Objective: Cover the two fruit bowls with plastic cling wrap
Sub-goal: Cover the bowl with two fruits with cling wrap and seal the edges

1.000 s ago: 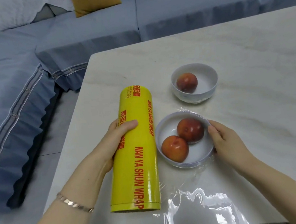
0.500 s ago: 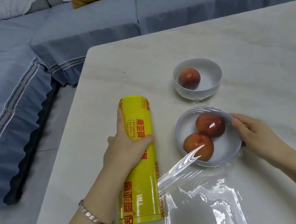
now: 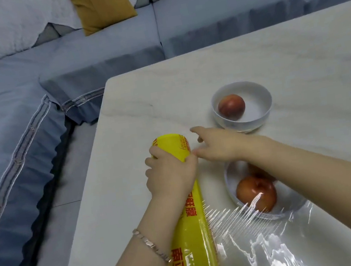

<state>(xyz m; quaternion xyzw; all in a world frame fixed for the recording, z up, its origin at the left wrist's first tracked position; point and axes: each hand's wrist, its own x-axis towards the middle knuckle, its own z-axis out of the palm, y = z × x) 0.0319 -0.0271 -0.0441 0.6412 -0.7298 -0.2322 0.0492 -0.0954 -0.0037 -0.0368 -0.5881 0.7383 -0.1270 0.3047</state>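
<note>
Now, from the head view, we judge the step in hand to be freeing the film's edge at the far end of the cling wrap roll. Our left hand has its grip closed around the yellow roll, pinning it to the counter. Our right hand reaches across with fingers spread, holding nothing, just beside the roll's far end. We should keep the roll pressed down and pull the sheet evenly, so it does not bunch. The near bowl, right of the roll, holds red fruit and has stretched, wrinkled film over its near side only. The far bowl sits uncovered with one fruit.
</note>
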